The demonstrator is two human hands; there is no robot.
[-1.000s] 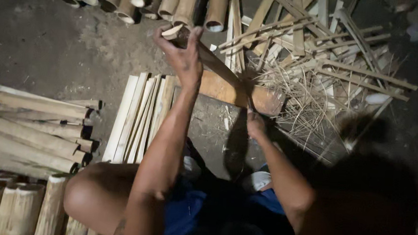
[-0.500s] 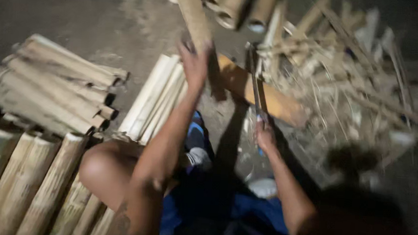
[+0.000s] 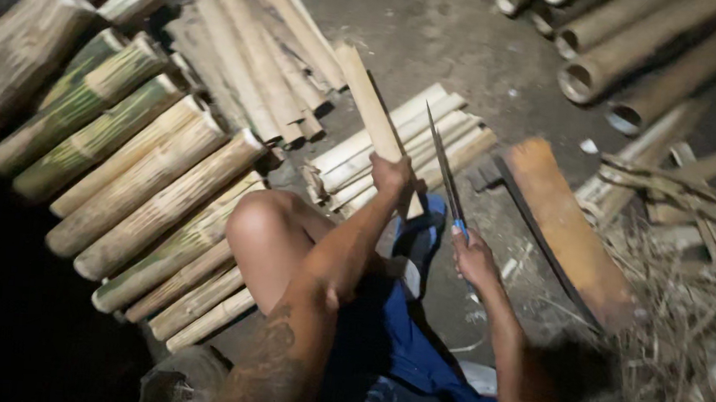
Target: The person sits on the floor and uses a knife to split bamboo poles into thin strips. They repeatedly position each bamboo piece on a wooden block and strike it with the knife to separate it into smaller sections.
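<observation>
My left hand (image 3: 393, 177) grips a flat split bamboo slat (image 3: 369, 101) that stands tilted up and away to the left. My right hand (image 3: 473, 255) holds a long thin knife (image 3: 442, 161) by its blue handle, blade pointing up beside the slat. The knife blade is close to the slat's right edge; I cannot tell whether they touch. A thick wooden chopping block (image 3: 570, 228) lies on the ground to the right of the knife. My bare knee (image 3: 260, 219) is raised under the left arm.
A row of split pale bamboo pieces (image 3: 404, 141) lies behind the hands. Whole bamboo sections (image 3: 142, 169) are stacked at the left, hollow tubes (image 3: 619, 64) at top right. Shavings and strips (image 3: 685, 333) litter the right side. Dirt floor (image 3: 462, 40).
The view has swung to the left. My left hand now holds the slat upright away from the chopping block, and the knife in my right hand is raised beside it.
</observation>
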